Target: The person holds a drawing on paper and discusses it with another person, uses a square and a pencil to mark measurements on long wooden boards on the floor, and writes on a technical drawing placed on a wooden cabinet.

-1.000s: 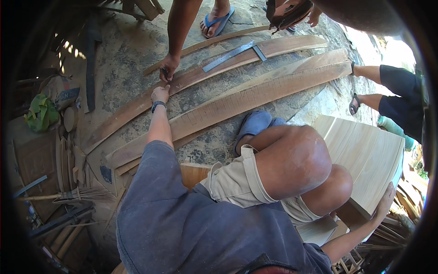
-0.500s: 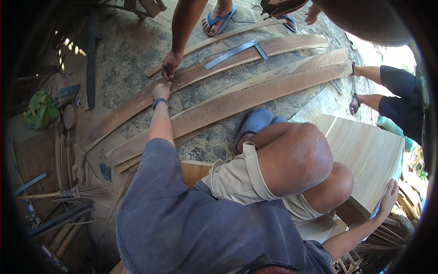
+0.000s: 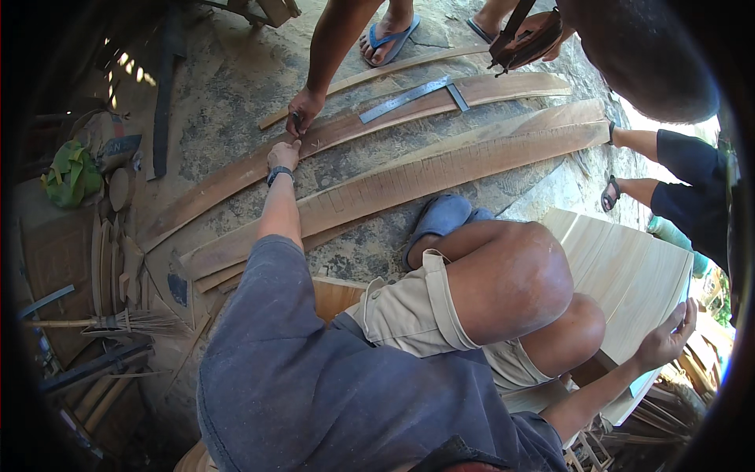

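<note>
My left hand reaches over the long, curved brown plank, fingers drawn together at its edge; whatever they pinch, if anything, is hidden. Just beyond it, a co-worker's hand grips a small dark tool above the same plank. Farther along that plank lies a metal try square. At the right, my right hand is raised, its fingers apart and holding nothing, beside a pale wooden panelled piece.
Nearer me lies another long, thick curved plank; a thin strip lies beyond. The co-worker's sandalled foot and hanging brown bag are close. Another person's legs stand right. A stick broom and scrap wood lie left.
My right hand has lifted from the edge of the pale wooden piece, its fingers loosening. My left hand and the co-worker's hand stay close together at the plank. The co-worker's bag has swung lower.
</note>
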Demonstrator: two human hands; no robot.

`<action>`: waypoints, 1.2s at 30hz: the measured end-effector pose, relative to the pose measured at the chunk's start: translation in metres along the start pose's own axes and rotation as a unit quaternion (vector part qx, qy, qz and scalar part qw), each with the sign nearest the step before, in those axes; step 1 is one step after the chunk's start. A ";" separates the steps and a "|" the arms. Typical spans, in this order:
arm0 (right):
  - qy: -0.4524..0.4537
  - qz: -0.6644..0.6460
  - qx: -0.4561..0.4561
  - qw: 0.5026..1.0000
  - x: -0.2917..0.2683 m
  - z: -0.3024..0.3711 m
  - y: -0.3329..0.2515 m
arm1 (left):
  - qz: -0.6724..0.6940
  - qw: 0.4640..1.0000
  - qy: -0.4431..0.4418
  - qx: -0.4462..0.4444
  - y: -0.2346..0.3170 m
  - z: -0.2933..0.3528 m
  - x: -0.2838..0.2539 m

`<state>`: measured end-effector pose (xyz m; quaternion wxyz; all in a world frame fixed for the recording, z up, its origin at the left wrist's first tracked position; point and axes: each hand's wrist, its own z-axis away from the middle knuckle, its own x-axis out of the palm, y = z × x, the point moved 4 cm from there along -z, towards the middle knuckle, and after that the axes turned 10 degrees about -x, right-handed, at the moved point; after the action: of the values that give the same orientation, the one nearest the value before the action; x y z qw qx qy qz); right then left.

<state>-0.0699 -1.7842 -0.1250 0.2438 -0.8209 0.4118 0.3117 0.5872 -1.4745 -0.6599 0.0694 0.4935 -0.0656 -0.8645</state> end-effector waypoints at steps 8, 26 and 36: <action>-0.311 -0.164 0.039 0.935 0.094 0.034 -0.058 | -0.051 0.997 0.007 0.062 0.006 -0.013 0.016; -0.010 -0.108 0.013 0.994 0.053 0.027 -0.048 | -0.060 0.995 0.037 0.074 -0.012 -0.039 0.018; -0.102 0.312 0.138 0.935 -0.107 0.009 0.122 | -0.044 0.994 0.038 0.090 -0.010 -0.038 0.025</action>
<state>-0.2236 -1.7885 -0.0729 0.2861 -0.5734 0.6589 0.3940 0.6070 -1.4711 -0.7016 -0.0106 0.5323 -0.1189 -0.8381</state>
